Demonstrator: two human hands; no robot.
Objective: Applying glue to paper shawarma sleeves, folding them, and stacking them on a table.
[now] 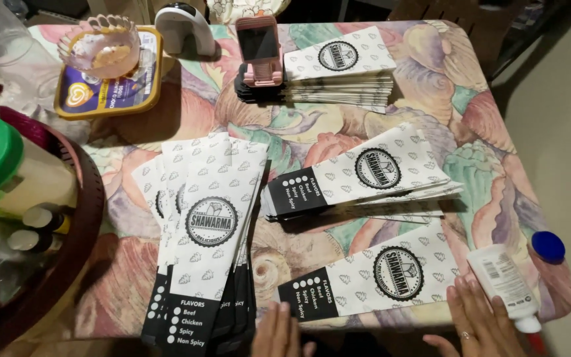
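Floral tablecloth (431, 73) (shell print), paper sleeve (371, 277) near edge; left hand (279, 334) flat, right hand (480, 324) open beside glue bottle (505, 284)

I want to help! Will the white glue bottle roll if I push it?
Probably: the glue bottle lies on its side near the table edge, beside the right hand. It looks rounded and light, and its blue cap is off.

Left hand (279, 334) and right hand (480, 320) flat on a single paper sleeve (371, 281); glue bottle (505, 285) beside right hand; sleeve stacks (206, 231) on floral table (497, 165)
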